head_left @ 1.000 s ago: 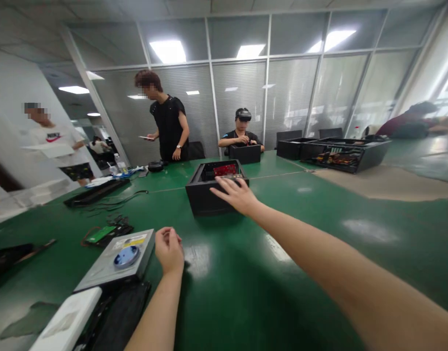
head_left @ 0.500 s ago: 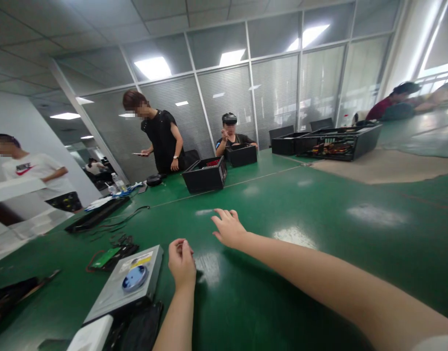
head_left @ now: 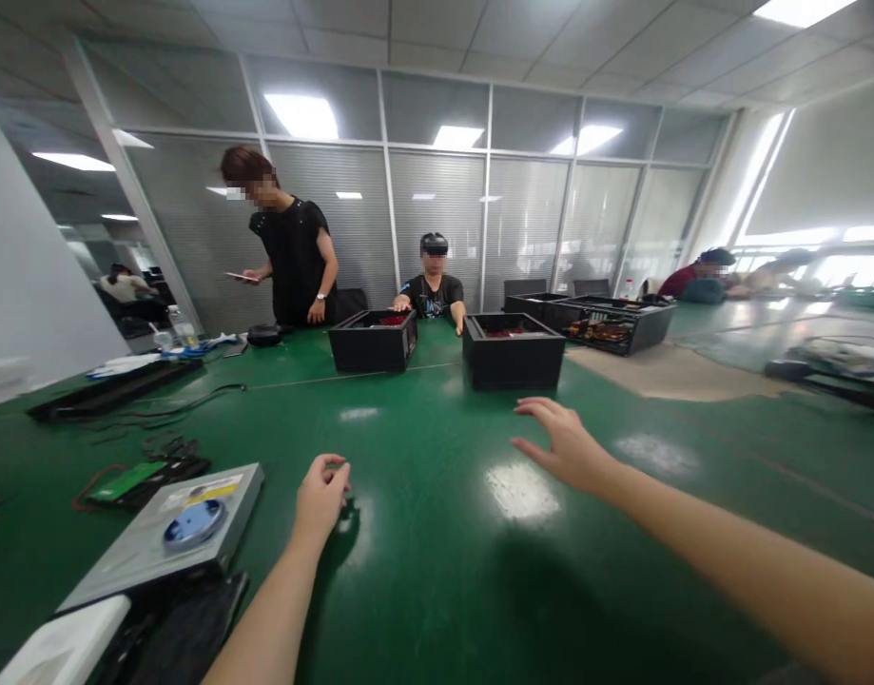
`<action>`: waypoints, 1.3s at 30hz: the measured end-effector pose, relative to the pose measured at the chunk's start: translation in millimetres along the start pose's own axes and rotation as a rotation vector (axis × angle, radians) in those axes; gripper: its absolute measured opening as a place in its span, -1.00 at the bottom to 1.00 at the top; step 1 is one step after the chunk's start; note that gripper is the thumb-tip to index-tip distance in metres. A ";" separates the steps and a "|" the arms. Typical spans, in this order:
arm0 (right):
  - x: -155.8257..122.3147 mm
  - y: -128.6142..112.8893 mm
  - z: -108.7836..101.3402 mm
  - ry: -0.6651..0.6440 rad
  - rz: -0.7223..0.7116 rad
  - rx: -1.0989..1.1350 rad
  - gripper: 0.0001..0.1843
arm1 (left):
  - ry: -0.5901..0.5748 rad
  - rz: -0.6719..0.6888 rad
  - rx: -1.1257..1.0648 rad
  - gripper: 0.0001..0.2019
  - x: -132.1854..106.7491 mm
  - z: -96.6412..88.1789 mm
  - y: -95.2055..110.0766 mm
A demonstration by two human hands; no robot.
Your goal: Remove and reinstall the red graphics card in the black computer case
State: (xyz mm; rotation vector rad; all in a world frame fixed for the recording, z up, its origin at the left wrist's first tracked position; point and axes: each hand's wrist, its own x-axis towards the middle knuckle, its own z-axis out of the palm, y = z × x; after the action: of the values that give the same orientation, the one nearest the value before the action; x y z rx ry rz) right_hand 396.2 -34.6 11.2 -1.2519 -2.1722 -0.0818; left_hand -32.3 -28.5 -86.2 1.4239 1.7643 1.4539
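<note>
A: Where is the left hand (head_left: 322, 499)?
B: Just right of the silver drive (head_left: 141, 557), its fingers curled loosely inward. I can't tell whether something is tucked inside them.

A: And the right hand (head_left: 561, 444)?
B: Well to the right of the drive, released, thumb and fingers apart. It's pointed at a black box (head_left: 512, 363), with a gap between fingertips and box.

A: So where is that box, counting from the drive?
B: Far beyond it and well to the right, on the green table (head_left: 408, 552). Red parts show inside. A second box (head_left: 372, 349) is also beyond the drive, less far to the right.

A: Who's across there?
B: A seated person (head_left: 440, 295) in a dark headset (head_left: 434, 244), beyond the drive and to its right. One of that person's hands is at the second box; I can't tell if it touches.

A: What's around the drive itself?
B: A round blue piece (head_left: 194, 525) on top, a green circuit board (head_left: 128, 482) just behind, and a white case (head_left: 66, 647) on the near side.
</note>
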 end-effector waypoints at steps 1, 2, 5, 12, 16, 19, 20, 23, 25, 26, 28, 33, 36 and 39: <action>11.7 16.7 -11.8 0.054 0.006 -0.074 -0.41 | -0.004 -0.007 0.006 -0.62 0.8 0.0 -1.0; 23.4 33.1 -23.1 0.094 0.018 -0.161 -0.36 | -0.009 -0.012 0.016 -0.61 1.5 -0.1 -1.8; 49.1 75.3 -49.7 0.023 0.167 -0.411 -0.29 | -0.038 -0.009 0.051 -0.59 2.9 -0.5 -2.4; 36.4 98.7 -59.6 -0.283 0.310 -0.480 -0.14 | -0.060 -0.002 0.116 -0.60 4.1 2.1 -0.4; 23.0 60.2 -59.2 -0.301 0.246 -0.499 -0.17 | -0.056 -0.016 0.124 -0.59 4.1 3.7 1.8; 5.1 5.0 -61.4 -0.331 0.190 -0.480 -0.18 | -0.050 -0.017 0.129 -0.58 4.8 3.4 1.9; -4.6 -17.0 -63.6 -0.343 0.167 -0.465 -0.19 | -0.049 -0.017 0.127 -0.58 5.2 3.1 1.4; -41.5 -84.8 -80.8 -0.401 0.032 -0.327 -0.27 | -0.041 -0.029 0.091 -0.58 6.7 1.7 -0.9; -63.3 -123.2 -102.3 -0.442 -0.132 -0.161 -0.41 | -0.032 -0.034 0.059 -0.58 7.6 1.1 -2.7; -69.5 -137.9 -114.7 -0.442 -0.217 -0.081 -0.47 | -0.029 -0.035 0.048 -0.58 8.0 1.0 -3.5; -66.7 -155.3 -136.2 -0.418 -0.331 0.018 -0.46 | -0.031 -0.032 0.038 -0.58 8.6 1.4 -4.7; 17.4 -131.8 -116.6 -0.510 -0.298 -0.128 -0.57 | -0.047 -0.038 0.018 -0.57 8.5 2.6 -4.9; 70.6 -97.5 -55.5 -0.599 -0.269 -0.389 -0.60 | -0.058 -0.042 0.012 -0.57 8.1 2.6 -4.5; 95.3 -69.8 -0.2 -0.720 -0.300 -0.532 -0.67 | -0.072 -0.055 0.017 -0.56 8.0 2.4 -5.2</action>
State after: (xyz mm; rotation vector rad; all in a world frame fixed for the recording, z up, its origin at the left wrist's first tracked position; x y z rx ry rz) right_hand 306.5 -0.4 80.0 -1.3565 -3.1027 -0.4091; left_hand -35.5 -19.9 -89.7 1.4072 1.7608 1.3462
